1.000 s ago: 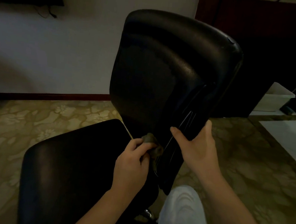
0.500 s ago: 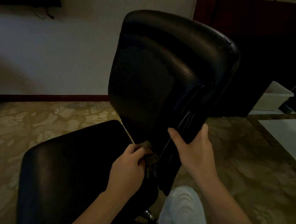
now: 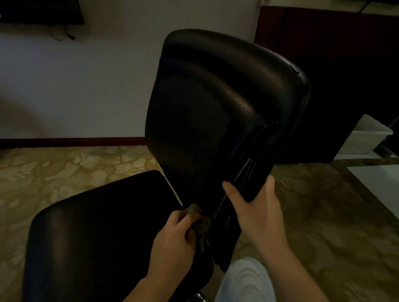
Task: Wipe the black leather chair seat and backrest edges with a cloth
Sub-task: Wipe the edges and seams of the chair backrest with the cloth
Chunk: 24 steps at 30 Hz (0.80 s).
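The black leather chair stands in front of me, its backrest [image 3: 212,108] upright and its seat [image 3: 103,226] spreading to the lower left. My left hand [image 3: 175,241] grips a small dark cloth [image 3: 199,220] and presses it into the gap where the backrest's lower edge meets the seat. Most of the cloth is hidden by my fingers. My right hand [image 3: 256,212] grips the backrest's right side edge, thumb on the front face and fingers behind.
Patterned carpet [image 3: 44,179] surrounds the chair. A white wall with a dark baseboard [image 3: 60,141] is behind, a dark cabinet [image 3: 347,67] at the right, a white bin [image 3: 365,135] beside it. My light trouser leg [image 3: 248,294] is below the backrest.
My left hand with the cloth has slid slightly down along the backrest's lower edge toward the seat. My right hand keeps its hold on the side edge.
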Each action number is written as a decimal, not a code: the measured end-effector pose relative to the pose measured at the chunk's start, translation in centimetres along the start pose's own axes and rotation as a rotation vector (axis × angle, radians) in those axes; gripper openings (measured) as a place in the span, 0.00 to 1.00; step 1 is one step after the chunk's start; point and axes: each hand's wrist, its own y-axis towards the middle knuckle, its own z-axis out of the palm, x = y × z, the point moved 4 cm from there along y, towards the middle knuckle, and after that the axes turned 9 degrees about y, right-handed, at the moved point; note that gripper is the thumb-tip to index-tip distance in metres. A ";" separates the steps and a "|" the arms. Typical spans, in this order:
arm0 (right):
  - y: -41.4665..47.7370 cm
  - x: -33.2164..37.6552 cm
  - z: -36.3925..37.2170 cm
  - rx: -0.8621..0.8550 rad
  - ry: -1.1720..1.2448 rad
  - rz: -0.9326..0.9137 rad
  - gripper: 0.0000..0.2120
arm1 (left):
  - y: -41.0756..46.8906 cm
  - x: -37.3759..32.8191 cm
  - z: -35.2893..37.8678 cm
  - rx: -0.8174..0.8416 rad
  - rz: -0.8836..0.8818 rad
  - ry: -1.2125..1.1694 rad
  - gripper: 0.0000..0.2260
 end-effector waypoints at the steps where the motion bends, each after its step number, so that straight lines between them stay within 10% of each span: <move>1: 0.0 0.0 0.0 0.004 0.011 0.005 0.22 | -0.3 0.4 0.0 0.016 -0.008 0.009 0.16; 24: -0.4 -1.7 0.1 0.053 -0.025 0.025 0.25 | 0.4 -0.1 -1.4 -0.133 0.007 -0.102 0.15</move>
